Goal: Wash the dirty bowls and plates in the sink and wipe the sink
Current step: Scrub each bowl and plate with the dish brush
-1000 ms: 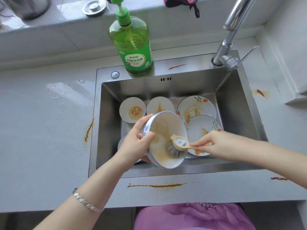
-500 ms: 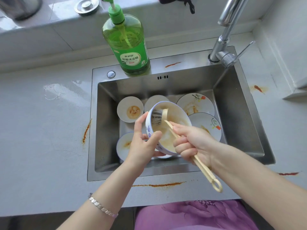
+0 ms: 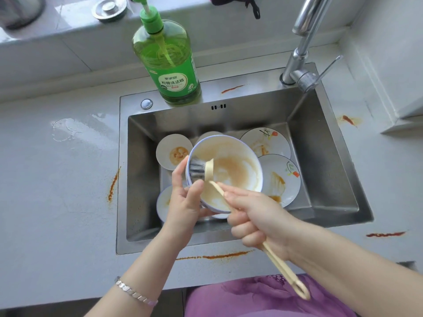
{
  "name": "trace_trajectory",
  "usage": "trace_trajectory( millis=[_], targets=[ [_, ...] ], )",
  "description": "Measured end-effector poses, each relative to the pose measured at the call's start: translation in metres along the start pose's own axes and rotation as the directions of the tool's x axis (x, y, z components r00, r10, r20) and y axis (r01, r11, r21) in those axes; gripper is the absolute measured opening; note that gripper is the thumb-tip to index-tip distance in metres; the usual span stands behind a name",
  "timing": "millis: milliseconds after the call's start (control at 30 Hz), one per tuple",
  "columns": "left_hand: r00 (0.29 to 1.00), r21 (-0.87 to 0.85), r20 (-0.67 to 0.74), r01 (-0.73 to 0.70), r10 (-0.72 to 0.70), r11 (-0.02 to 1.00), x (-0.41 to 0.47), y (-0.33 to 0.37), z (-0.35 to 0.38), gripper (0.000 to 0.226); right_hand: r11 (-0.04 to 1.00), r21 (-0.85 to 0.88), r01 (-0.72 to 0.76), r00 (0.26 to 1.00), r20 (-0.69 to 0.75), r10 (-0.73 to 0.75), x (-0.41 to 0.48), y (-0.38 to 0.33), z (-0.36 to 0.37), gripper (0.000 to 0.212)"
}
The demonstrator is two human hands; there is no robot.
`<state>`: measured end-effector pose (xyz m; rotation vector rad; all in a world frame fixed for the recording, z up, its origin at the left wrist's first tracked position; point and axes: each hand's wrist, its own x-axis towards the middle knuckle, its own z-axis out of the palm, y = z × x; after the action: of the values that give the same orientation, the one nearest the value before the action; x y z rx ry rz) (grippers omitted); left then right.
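Two hands busy: left hand (image 3: pixel 185 203) clamped on tilted bowl (image 3: pixel 231 172) rim; right hand (image 3: pixel 256 219) fisted around brush (image 3: pixel 201 170), handle slanting down-right, bristles against near-left inner wall.

Two bare forearms without sleeves. A silver link bracelet (image 3: pixel 135 294) circles the left wrist. Below the bench (image 3: pixel 57 202) edge, purple floral-patterned clothing (image 3: pixel 251 298) shows.

Sink (image 3: pixel 325 170) floor crowded with dirty plates (image 3: pixel 280 177), bare steel along the right wall, faucet (image 3: pixel 299 53) overhead.
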<state>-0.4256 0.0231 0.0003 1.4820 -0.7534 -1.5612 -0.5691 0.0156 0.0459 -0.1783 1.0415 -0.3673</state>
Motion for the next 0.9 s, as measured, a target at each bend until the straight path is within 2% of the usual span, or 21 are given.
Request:
trace_trajectory(
  millis=[67, 133, 200, 267, 333, 400, 467, 533, 600, 700, 767, 800, 867, 900],
  targets=[
    [1.000, -0.010, -0.011, -0.005, 0.005, 1.000, 0.005, 0.003, -0.005, 0.073, 0.982, -0.178, 0.056, 0.998, -0.010, -0.059, -0.006, 0.005, 0.001, 0.029],
    [1.000, 0.005, -0.008, -0.016, 0.016, 1.000, 0.007, 0.004, -0.009, 0.076, 0.960, -0.274, 0.051, 0.998, -0.020, -0.058, -0.009, 0.000, -0.002, 0.029],
    [0.999, 0.038, 0.026, -0.036, 0.035, 0.999, 0.004, 0.004, -0.008, 0.072, 0.954, -0.296, 0.053, 0.997, -0.032, -0.065, -0.007, -0.009, -0.006, 0.030],
    [0.997, 0.050, 0.059, -0.043, 0.040, 0.998, 0.000, 0.002, -0.005, 0.065, 0.968, -0.242, 0.063, 0.996, -0.045, -0.076, -0.004, -0.015, -0.006, 0.030],
    [0.998, 0.025, 0.048, -0.044, 0.043, 0.999, 0.002, 0.002, -0.004, 0.062, 0.975, -0.215, 0.059, 0.998, -0.023, -0.065, -0.003, -0.015, -0.005, 0.029],
    [0.999, 0.002, 0.000, -0.040, 0.040, 0.999, 0.006, 0.005, -0.008, 0.057, 0.961, -0.272, 0.042, 0.999, 0.017, -0.038, -0.008, -0.007, -0.005, 0.028],
    [0.999, -0.003, -0.026, -0.024, 0.024, 1.000, 0.011, 0.010, -0.014, 0.049, 0.922, -0.386, 0.024, 0.999, 0.031, -0.013, -0.013, -0.001, -0.008, 0.028],
    [0.998, 0.004, -0.044, 0.033, -0.033, 0.999, 0.012, 0.014, -0.020, 0.043, 0.827, -0.562, 0.024, 1.000, 0.026, -0.012, -0.015, -0.003, -0.019, 0.028],
    [0.990, 0.064, -0.080, 0.118, -0.113, 0.991, 0.013, 0.016, -0.024, 0.037, 0.611, -0.791, 0.033, 0.998, -0.003, -0.057, -0.015, -0.009, -0.034, 0.031],
    [0.968, 0.188, -0.071, 0.249, -0.239, 0.950, 0.011, 0.014, -0.020, 0.033, 0.155, -0.981, 0.116, 0.980, 0.087, -0.180, -0.014, -0.016, -0.039, 0.035],
    [0.942, 0.229, -0.035, 0.332, -0.333, 0.915, 0.006, 0.012, -0.012, 0.033, -0.147, -0.974, 0.172, 0.941, 0.207, -0.268, -0.012, -0.019, -0.032, 0.039],
    [0.927, 0.233, -0.017, 0.367, -0.374, 0.900, 0.005, 0.012, -0.009, 0.032, -0.319, -0.937, 0.143, 0.924, 0.242, -0.297, -0.007, -0.022, -0.030, 0.043],
    [0.907, 0.214, 0.004, 0.411, -0.421, 0.886, 0.002, 0.012, -0.007, 0.033, -0.626, -0.773, 0.104, 0.814, 0.428, -0.393, 0.011, -0.026, -0.036, 0.056],
    [0.909, 0.207, -0.002, 0.408, -0.417, 0.889, 0.003, 0.012, -0.008, 0.035, -0.675, -0.735, 0.060, 0.786, 0.452, -0.422, 0.014, -0.030, -0.037, 0.063]
  ],
)
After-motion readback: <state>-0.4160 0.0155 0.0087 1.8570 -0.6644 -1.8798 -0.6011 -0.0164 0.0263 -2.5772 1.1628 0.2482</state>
